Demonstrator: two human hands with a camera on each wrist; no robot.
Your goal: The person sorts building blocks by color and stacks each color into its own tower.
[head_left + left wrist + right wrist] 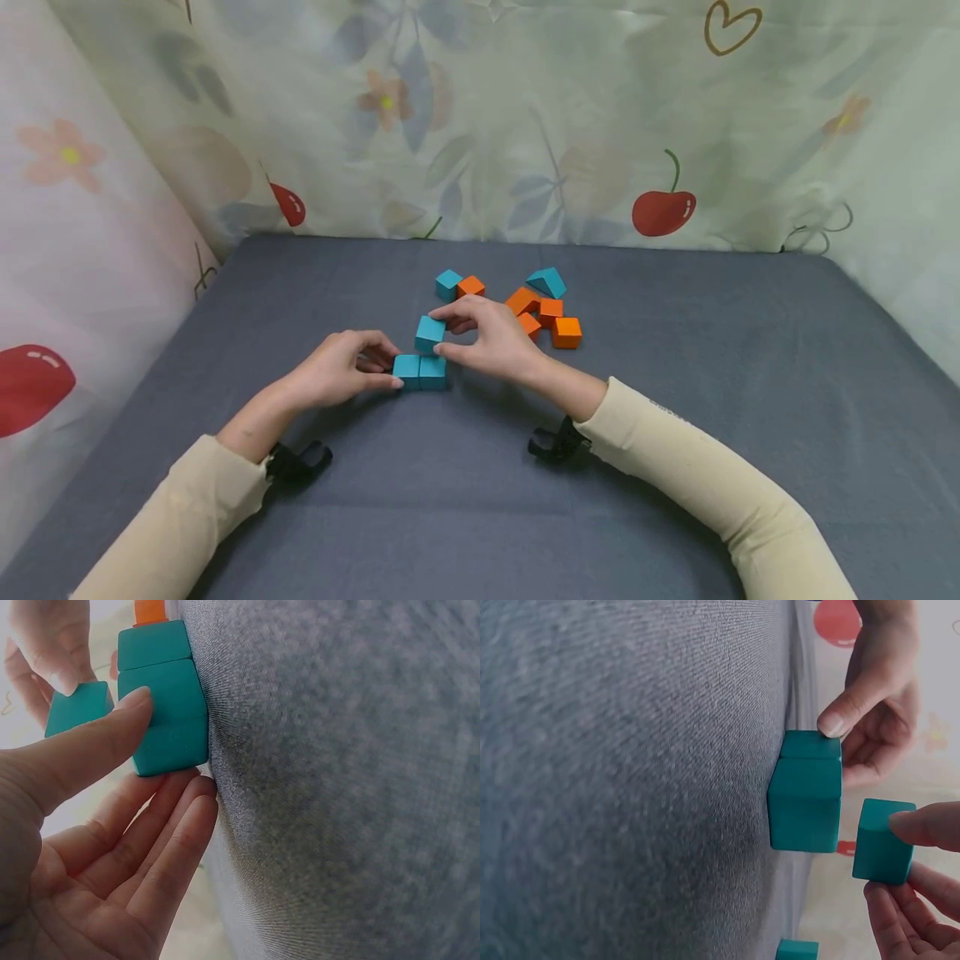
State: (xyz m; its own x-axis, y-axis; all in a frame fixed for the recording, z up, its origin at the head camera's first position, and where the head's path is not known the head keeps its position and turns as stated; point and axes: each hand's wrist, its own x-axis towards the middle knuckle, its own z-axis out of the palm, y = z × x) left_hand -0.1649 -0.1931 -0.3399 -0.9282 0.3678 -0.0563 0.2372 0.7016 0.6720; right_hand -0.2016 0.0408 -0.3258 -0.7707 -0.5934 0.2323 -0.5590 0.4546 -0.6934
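Two blue cubes stand side by side on the table, a left cube (406,372) and a right cube (432,373). My left hand (341,367) holds the left one, thumb on its near face and fingers at its far left side. Between thumb and fingers of my right hand (491,337) is a third blue cube (430,333). The right wrist view shows this held cube (883,851) raised above the pair, with a gap between them.
Behind my right hand lie several orange blocks (567,332), a blue triangular block (547,282) and another blue cube (448,285) beside an orange one (471,286). A grey cloth (480,533) covers the table. Patterned curtains (480,125) hang at the back and left.
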